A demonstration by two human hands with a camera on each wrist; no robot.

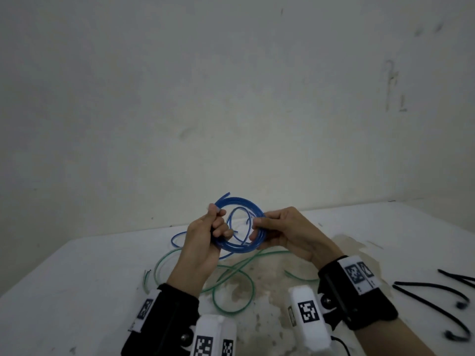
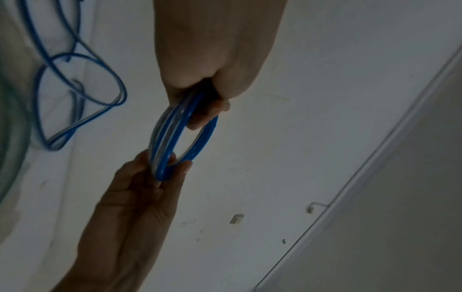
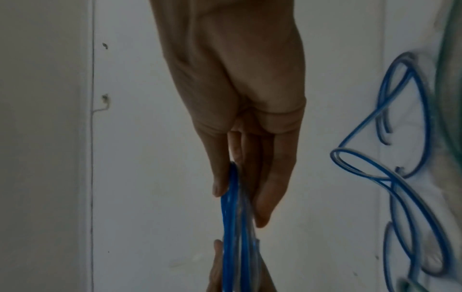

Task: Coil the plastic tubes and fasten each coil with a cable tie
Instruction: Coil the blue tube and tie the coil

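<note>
A blue plastic tube (image 1: 240, 201) is wound into a coil of several turns and held above the table between both hands. My left hand (image 1: 209, 227) grips the coil's left side, fingers curled round the strands (image 2: 190, 106). My right hand (image 1: 267, 227) pinches the coil's right side between thumb and fingers (image 3: 232, 187). Loose blue tube (image 1: 177, 237) trails from the coil down to the table (image 2: 75, 94). A green tube (image 1: 231, 286) lies uncoiled in loops on the table below my hands. Black cable ties (image 1: 431, 291) lie at the right.
The white table (image 1: 77, 278) has a stained patch (image 1: 257, 278) under the green tube. Its far edge meets a pale wall (image 1: 231, 98). A small metal piece (image 2: 236, 219) shows in the left wrist view.
</note>
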